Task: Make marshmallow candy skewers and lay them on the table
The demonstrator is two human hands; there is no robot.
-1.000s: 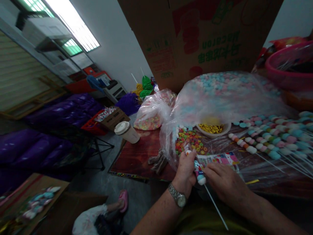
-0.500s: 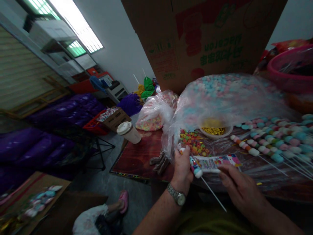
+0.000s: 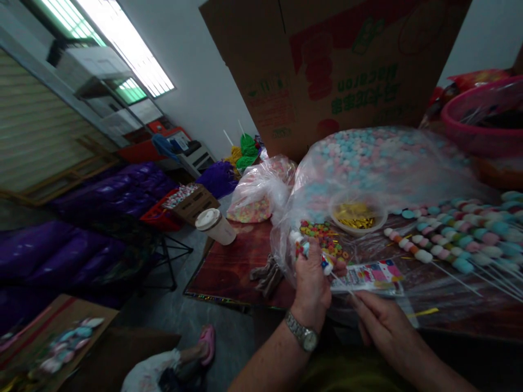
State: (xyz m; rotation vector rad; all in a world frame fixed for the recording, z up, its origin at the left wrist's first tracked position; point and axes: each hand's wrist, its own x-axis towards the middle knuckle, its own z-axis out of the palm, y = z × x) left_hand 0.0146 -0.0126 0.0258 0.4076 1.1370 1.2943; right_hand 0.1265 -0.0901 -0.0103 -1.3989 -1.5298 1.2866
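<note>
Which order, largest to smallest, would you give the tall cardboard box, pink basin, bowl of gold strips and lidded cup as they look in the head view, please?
Tall cardboard box
Pink basin, though cut off by the frame
Bowl of gold strips
Lidded cup

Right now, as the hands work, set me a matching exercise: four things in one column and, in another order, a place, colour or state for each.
1. Left hand
2. Right hand
3. Cup
4. Round bowl

A. Capped with a white lid
B. At the bare stick
C. Holding gold strips
D. Around the candy skewer

Right pairs: 1-D, 2-B, 3-A, 4-C.
</note>
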